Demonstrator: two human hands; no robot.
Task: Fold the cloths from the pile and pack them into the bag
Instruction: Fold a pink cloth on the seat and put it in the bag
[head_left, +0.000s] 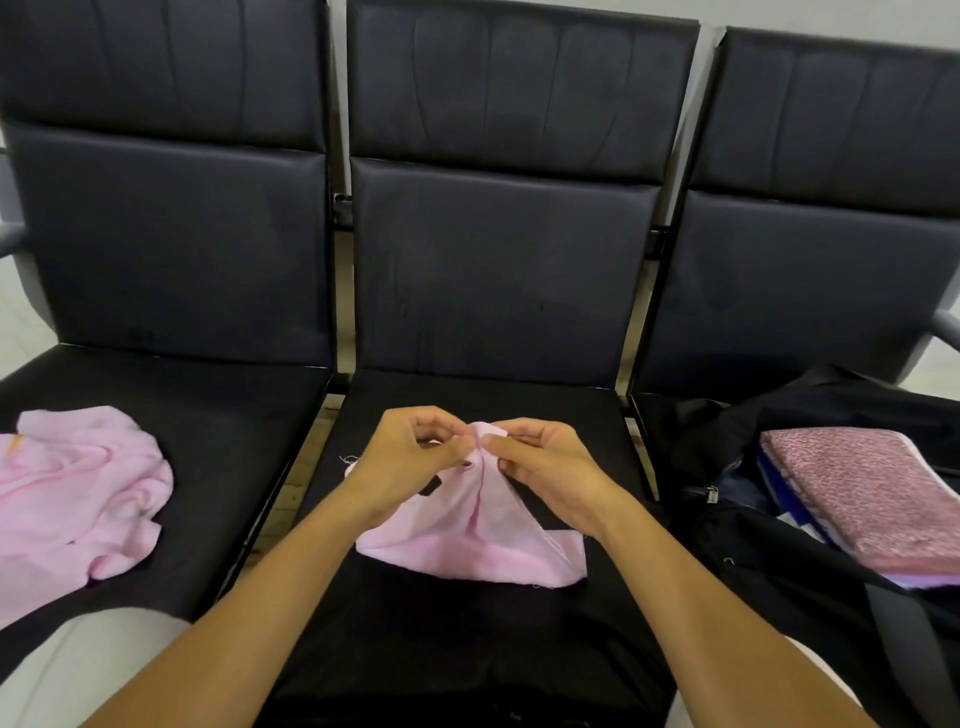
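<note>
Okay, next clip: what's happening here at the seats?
A person is working on a pink cloth over the middle seat, pinching its top edge with the left hand and right hand while the rest drapes onto the cushion. A pile of pink cloths waits on the left seat. On the right seat, an open dark bag already holds folded cloths, a patterned pink one on top.

A row of three dark padded seats (483, 291) runs in front of me. On the left seat lies the crumpled pile of pink cloths (78, 499). On the middle seat the lower edge of the pink cloth (467, 540) I hold rests on the cushion. On the right seat sits the open black bag (810, 525), with folded cloths (867, 488) stacked inside.
</note>
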